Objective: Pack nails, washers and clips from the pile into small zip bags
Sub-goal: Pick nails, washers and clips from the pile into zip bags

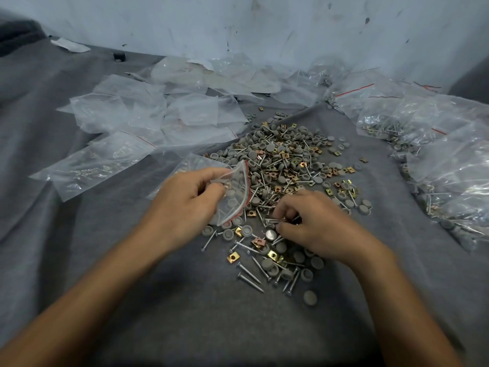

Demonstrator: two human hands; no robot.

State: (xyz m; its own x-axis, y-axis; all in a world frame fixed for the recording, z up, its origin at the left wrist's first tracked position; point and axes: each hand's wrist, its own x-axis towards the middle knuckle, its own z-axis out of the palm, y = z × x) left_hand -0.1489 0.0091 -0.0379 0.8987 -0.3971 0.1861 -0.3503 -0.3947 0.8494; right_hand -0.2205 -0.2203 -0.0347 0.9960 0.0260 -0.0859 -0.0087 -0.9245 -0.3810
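Item: my left hand grips the open zip bag; right hand pinches nails. Risk: points may snag the film and the bundle scatter.

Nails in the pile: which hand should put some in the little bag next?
Right. The right hand pinches a few nails, close beside the bag. The left hand is busy holding the bag, so it can't pick.
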